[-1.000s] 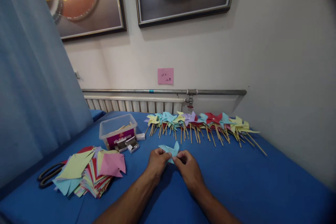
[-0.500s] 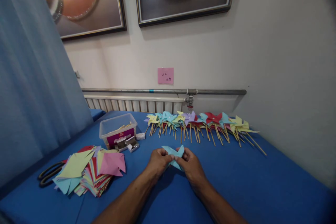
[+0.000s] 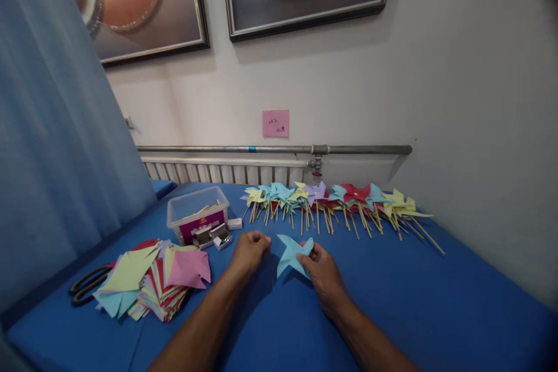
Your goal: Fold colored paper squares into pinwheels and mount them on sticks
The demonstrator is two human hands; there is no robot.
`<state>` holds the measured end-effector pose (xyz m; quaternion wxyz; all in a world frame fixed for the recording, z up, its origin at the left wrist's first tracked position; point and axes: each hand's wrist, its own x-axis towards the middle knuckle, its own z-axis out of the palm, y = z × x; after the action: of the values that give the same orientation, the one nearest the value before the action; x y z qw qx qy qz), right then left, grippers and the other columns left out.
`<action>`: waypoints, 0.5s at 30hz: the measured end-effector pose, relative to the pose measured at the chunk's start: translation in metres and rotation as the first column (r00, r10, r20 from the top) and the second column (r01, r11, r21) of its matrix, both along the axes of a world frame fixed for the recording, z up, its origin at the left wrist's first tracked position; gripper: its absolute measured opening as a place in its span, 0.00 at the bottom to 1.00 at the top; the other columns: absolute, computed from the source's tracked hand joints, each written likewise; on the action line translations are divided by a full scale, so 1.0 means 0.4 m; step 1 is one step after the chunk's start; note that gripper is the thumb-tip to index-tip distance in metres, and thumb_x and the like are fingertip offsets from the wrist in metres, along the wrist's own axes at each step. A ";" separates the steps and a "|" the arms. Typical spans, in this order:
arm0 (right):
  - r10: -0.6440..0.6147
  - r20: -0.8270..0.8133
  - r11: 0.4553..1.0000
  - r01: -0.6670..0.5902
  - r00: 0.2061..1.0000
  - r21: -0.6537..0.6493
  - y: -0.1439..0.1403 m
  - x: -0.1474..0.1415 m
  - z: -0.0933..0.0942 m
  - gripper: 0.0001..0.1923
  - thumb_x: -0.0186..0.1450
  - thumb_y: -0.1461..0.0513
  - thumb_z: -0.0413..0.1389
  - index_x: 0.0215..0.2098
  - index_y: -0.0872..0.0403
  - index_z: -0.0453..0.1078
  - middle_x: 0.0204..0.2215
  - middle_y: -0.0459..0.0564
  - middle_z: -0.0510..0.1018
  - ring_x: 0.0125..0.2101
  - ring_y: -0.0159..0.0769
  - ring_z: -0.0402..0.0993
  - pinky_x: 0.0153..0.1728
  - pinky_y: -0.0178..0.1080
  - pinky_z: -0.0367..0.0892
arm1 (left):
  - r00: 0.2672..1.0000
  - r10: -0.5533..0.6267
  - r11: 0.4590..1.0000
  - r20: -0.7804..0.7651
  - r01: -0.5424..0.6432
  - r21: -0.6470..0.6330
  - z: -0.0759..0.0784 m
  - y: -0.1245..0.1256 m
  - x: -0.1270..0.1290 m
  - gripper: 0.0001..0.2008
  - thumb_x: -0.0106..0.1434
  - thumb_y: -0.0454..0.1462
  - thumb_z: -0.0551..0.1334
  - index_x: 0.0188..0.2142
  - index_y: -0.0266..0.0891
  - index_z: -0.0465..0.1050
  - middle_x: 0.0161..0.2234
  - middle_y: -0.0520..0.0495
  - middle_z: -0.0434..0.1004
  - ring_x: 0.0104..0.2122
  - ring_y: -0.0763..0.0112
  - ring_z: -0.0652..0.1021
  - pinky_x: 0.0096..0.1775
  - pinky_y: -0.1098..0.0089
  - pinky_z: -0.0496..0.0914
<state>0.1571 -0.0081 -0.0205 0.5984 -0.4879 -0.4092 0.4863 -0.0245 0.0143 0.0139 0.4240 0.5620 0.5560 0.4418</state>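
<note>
Right hand [image 3: 326,276] pinches blue paper pinwheel [image 3: 288,256] — left hand [image 3: 250,252] curled, grip unclear — cloth [image 3: 401,296] stretching rightward.

Behind the held pinwheel [image 3: 293,257] lie other pinwheels [image 3: 340,193].

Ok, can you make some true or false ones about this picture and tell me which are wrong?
1. The right hand holds a blue pinwheel. True.
2. The left hand holds the scissors. False: the scissors lie by the paper pile, away from the left hand.
3. There are sticks in the tub. True.
4. The pink note is on the curtain. False: the pink note is on the wall.
5. A purple pinwheel lies among others beyond the hands. True.
</note>
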 end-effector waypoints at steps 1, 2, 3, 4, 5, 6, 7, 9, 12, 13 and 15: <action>-0.025 -0.009 1.000 0.025 1.000 -0.002 0.002 0.004 0.002 0.18 0.45 0.57 0.65 0.35 0.52 0.73 0.23 0.44 0.79 0.24 0.37 0.72 0.27 0.36 0.65 | 0.984 0.010 0.999 -0.181 -0.002 0.044 0.006 0.005 -0.018 0.11 0.58 0.41 0.60 0.24 0.37 0.71 0.21 0.50 0.72 0.23 0.73 0.69 0.29 0.71 0.59; -0.047 -0.019 0.999 0.047 0.999 -0.003 0.003 0.007 0.003 0.18 0.45 0.57 0.65 0.34 0.52 0.73 0.24 0.44 0.79 0.25 0.37 0.73 0.27 0.36 0.65 | 0.934 0.017 0.997 -0.357 0.009 0.070 0.012 0.007 -0.033 0.10 0.59 0.40 0.60 0.25 0.37 0.73 0.23 0.49 0.74 0.25 0.72 0.71 0.29 0.71 0.59; -0.065 -0.030 0.998 0.065 0.997 -0.004 0.004 0.011 0.005 0.18 0.45 0.57 0.65 0.34 0.52 0.73 0.24 0.44 0.79 0.25 0.37 0.73 0.28 0.36 0.65 | 0.863 0.011 0.997 -0.506 0.028 0.069 0.017 0.007 -0.044 0.09 0.59 0.39 0.61 0.26 0.37 0.74 0.25 0.48 0.76 0.27 0.70 0.73 0.30 0.71 0.59; -0.075 -0.040 0.997 0.075 0.996 -0.004 0.005 0.015 0.006 0.18 0.45 0.56 0.65 0.34 0.51 0.73 0.25 0.44 0.79 0.26 0.38 0.74 0.28 0.37 0.66 | 0.784 -0.015 0.998 -0.621 0.052 0.042 0.021 0.003 -0.050 0.08 0.59 0.39 0.61 0.28 0.38 0.76 0.27 0.47 0.78 0.29 0.69 0.75 0.31 0.71 0.59; -0.077 -0.048 0.997 0.076 0.996 -0.006 0.006 0.018 0.006 0.18 0.45 0.56 0.66 0.34 0.51 0.73 0.25 0.44 0.80 0.27 0.38 0.74 0.29 0.37 0.66 | 0.710 -0.059 0.997 -0.702 0.080 -0.003 0.024 -0.003 -0.051 0.08 0.59 0.39 0.62 0.29 0.38 0.78 0.29 0.47 0.80 0.31 0.68 0.76 0.31 0.70 0.60; -0.076 -0.054 0.997 0.076 0.996 -0.008 0.006 0.020 0.006 0.18 0.44 0.56 0.66 0.34 0.51 0.73 0.26 0.44 0.80 0.27 0.39 0.74 0.29 0.37 0.67 | 0.648 -0.115 0.992 -0.753 0.112 -0.055 0.027 -0.011 -0.048 0.07 0.59 0.40 0.63 0.30 0.39 0.79 0.30 0.46 0.81 0.32 0.67 0.77 0.31 0.70 0.60; -0.073 -0.057 0.997 0.072 0.996 -0.008 0.006 0.021 0.005 0.18 0.45 0.56 0.66 0.34 0.51 0.73 0.26 0.44 0.80 0.27 0.39 0.75 0.29 0.37 0.67 | 0.598 -0.176 0.983 -0.782 0.151 -0.107 0.029 -0.020 -0.042 0.08 0.58 0.40 0.64 0.31 0.40 0.80 0.32 0.46 0.82 0.33 0.66 0.78 0.31 0.70 0.61; -0.065 -0.054 0.998 0.065 0.996 -0.006 0.005 0.020 0.002 0.18 0.45 0.57 0.66 0.34 0.51 0.73 0.25 0.44 0.80 0.27 0.39 0.75 0.30 0.38 0.67 | 0.513 -0.271 0.957 -0.814 0.238 -0.169 0.034 -0.039 -0.025 0.08 0.57 0.40 0.64 0.33 0.41 0.81 0.33 0.46 0.83 0.34 0.65 0.79 0.31 0.70 0.62; -0.066 -0.053 0.998 0.066 0.996 0.000 0.003 0.017 -0.002 0.18 0.46 0.57 0.66 0.35 0.51 0.73 0.25 0.43 0.79 0.26 0.38 0.74 0.30 0.38 0.67 | 0.425 -0.287 0.938 -0.858 0.305 -0.163 0.043 -0.054 -0.012 0.09 0.58 0.38 0.61 0.34 0.41 0.82 0.35 0.45 0.84 0.36 0.64 0.80 0.32 0.70 0.63; -0.067 -0.054 0.998 0.067 0.996 0.000 0.002 0.017 -0.003 0.18 0.46 0.57 0.66 0.35 0.51 0.73 0.25 0.43 0.79 0.26 0.38 0.74 0.30 0.38 0.67 | 0.408 -0.268 0.942 -0.873 0.300 -0.149 0.045 -0.054 -0.012 0.10 0.59 0.38 0.60 0.34 0.41 0.82 0.35 0.44 0.84 0.36 0.64 0.80 0.33 0.70 0.64; -0.070 -0.052 0.998 0.070 0.996 0.000 0.000 0.018 -0.002 0.17 0.46 0.57 0.66 0.35 0.51 0.74 0.25 0.43 0.80 0.26 0.38 0.74 0.30 0.38 0.67 | 0.385 -0.217 0.959 -0.897 0.257 -0.121 0.046 -0.051 -0.017 0.12 0.60 0.37 0.58 0.36 0.40 0.82 0.37 0.42 0.84 0.38 0.62 0.81 0.34 0.70 0.65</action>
<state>0.1643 -0.0080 -0.0211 0.6258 -0.4885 -0.3767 0.4773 -0.0314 -0.0062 0.0324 0.1073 0.7915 0.6015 0.0166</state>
